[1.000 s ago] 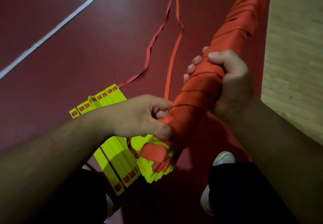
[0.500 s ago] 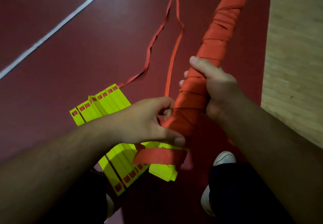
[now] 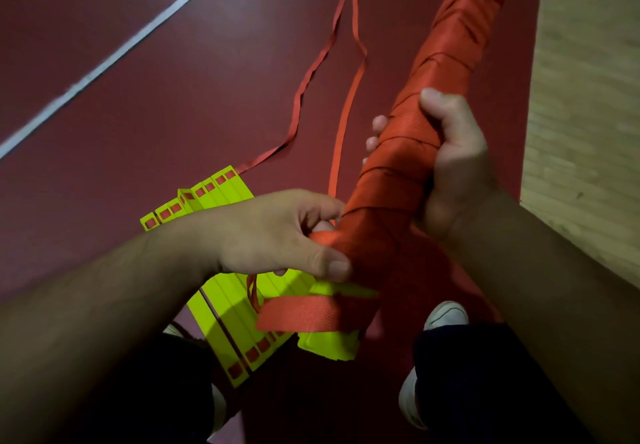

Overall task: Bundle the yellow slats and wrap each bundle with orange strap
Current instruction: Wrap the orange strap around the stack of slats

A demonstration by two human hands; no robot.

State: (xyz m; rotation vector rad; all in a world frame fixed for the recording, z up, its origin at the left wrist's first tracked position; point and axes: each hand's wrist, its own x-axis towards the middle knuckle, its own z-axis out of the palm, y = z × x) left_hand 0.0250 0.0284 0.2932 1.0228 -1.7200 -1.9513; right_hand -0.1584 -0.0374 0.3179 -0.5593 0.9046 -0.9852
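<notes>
A dark red floor (image 3: 156,138) with a white line (image 3: 114,59) runs under me, with pale wood (image 3: 588,114) to the right. My right hand (image 3: 453,166) curls tight round the long bundle (image 3: 433,97), which is wound in orange strap (image 3: 301,315) and slants away from me. My left hand (image 3: 277,235) pinches the strap at the bundle's near end, thumb pressed on the wrap. Loose yellow slats (image 3: 225,319) lie on the floor beneath my left wrist, and more strap trails beyond them.
</notes>
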